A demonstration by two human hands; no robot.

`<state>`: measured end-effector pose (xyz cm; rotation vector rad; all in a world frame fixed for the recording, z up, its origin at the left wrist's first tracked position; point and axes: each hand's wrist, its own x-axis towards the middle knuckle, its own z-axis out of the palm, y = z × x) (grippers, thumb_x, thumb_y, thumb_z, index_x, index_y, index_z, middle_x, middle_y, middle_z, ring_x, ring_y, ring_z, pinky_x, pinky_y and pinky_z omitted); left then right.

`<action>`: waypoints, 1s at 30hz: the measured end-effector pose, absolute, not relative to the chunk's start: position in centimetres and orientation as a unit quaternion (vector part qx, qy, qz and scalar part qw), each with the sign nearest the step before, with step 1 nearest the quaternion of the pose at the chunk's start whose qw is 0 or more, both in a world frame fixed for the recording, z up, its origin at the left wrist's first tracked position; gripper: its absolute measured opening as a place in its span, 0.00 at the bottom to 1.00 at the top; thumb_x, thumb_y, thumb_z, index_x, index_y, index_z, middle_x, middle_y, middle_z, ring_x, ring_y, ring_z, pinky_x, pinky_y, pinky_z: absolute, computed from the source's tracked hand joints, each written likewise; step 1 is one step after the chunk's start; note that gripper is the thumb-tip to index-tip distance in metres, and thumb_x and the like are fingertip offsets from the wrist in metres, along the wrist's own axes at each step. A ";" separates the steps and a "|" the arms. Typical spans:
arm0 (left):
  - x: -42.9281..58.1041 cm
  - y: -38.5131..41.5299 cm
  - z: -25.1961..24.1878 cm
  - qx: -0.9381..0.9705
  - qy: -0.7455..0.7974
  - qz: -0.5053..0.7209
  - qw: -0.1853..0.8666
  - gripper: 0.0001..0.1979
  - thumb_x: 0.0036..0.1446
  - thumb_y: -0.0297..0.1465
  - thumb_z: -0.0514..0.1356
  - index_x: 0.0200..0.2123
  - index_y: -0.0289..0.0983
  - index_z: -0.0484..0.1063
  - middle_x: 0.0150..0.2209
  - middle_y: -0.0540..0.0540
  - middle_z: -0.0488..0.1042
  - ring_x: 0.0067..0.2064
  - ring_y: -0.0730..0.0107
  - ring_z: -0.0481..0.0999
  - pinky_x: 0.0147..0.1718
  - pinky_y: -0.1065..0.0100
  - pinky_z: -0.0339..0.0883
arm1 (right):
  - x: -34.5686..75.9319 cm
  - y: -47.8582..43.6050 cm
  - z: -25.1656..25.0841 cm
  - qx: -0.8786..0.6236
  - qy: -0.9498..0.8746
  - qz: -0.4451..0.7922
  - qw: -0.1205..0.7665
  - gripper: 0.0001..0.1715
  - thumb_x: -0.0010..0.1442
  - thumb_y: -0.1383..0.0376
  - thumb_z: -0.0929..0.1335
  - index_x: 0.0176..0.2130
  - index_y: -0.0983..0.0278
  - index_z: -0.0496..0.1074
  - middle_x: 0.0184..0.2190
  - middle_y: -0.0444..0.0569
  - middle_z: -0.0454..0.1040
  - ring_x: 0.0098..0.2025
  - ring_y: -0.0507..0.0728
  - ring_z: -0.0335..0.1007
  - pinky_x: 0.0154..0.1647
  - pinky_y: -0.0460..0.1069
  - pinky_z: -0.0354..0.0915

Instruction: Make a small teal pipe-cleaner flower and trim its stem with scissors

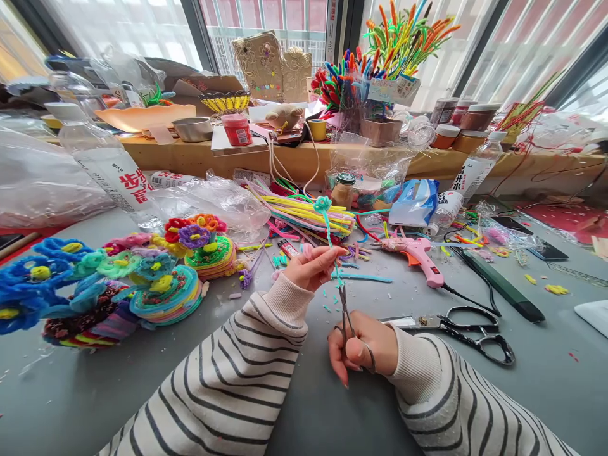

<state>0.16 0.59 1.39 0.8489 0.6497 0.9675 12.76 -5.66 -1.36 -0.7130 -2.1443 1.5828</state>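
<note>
My left hand (311,266) pinches a teal pipe cleaner (325,221) whose top end is curled into a small loop. The stem runs down past my fingers. My right hand (363,348) grips small metal scissors (346,310), their thin blades pointing up at the lower end of the teal stem. Both arms wear striped sleeves and hover over a grey table (142,386). Tiny teal offcuts lie on the table below the hands.
Finished pipe-cleaner flowers and coasters (156,278) pile at the left. A pink glue gun (418,253), large black scissors (470,329), loose pipe cleaners (304,212), a water bottle (107,164) and plastic bags surround the hands. A cluttered wooden shelf (190,155) runs along the window.
</note>
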 end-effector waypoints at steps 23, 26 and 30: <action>0.2 1.0 1.2 0.364 0.293 0.437 0.768 0.11 0.27 0.33 0.66 0.19 0.34 0.74 0.16 0.53 0.64 0.16 0.88 0.55 0.12 0.80 0.45 | 12.5 -5.7 -2.7 -0.286 -0.694 0.626 0.211 0.40 0.51 0.43 0.53 0.10 0.70 0.63 0.04 0.41 0.51 0.08 0.43 0.45 0.10 0.41 0.46; 0.3 1.0 1.3 0.359 0.299 0.447 0.763 0.10 0.27 0.33 0.66 0.18 0.34 0.73 0.15 0.53 0.63 0.16 0.88 0.55 0.12 0.81 0.45 | 12.6 -5.7 -2.8 -0.263 -0.713 0.613 0.215 0.41 0.51 0.43 0.52 0.12 0.71 0.65 0.05 0.40 0.50 0.09 0.44 0.46 0.11 0.42 0.46; 0.2 1.1 1.2 0.369 0.310 0.446 0.754 0.11 0.28 0.33 0.66 0.17 0.33 0.71 0.14 0.53 0.64 0.14 0.89 0.53 0.10 0.81 0.41 | 12.5 -5.8 -2.2 -0.215 -0.754 0.567 0.251 0.43 0.49 0.40 0.51 0.15 0.72 0.69 0.11 0.42 0.53 0.15 0.45 0.50 0.16 0.43 0.49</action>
